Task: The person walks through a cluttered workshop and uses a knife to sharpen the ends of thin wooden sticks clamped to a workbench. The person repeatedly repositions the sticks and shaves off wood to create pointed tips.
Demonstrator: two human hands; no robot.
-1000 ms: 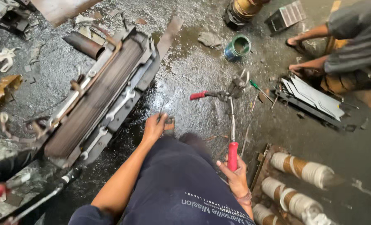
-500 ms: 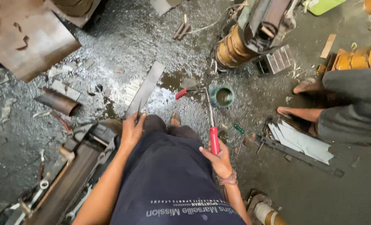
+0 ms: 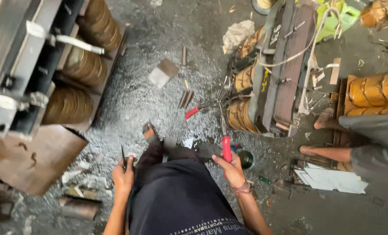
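My right hand [image 3: 232, 169] grips the red handle of a long screwdriver [image 3: 226, 148], whose thin shaft points up toward a transformer core [image 3: 270, 82] on the floor. My left hand [image 3: 123, 175] is closed on a thin dark metal strip [image 3: 123, 156] that sticks up from the fist. My dark-clad legs and one foot in a sandal [image 3: 149, 130] lie between the hands. Red-handled pliers [image 3: 193, 112] rest on the gritty floor just beyond the screwdriver tip.
A large core with copper windings [image 3: 78, 69] stands at left above a rusty plate [image 3: 33, 163]. Another person's bare feet [image 3: 326, 122] and grey trousers are at right, beside orange coils [image 3: 374, 91] and white sheets [image 3: 329, 178]. A small green tin [image 3: 246, 159] sits near my right hand.
The view has swung away from the long core at left to the floor ahead. My left hand left my knee and now holds a thin strip. The right hand keeps the screwdriver.
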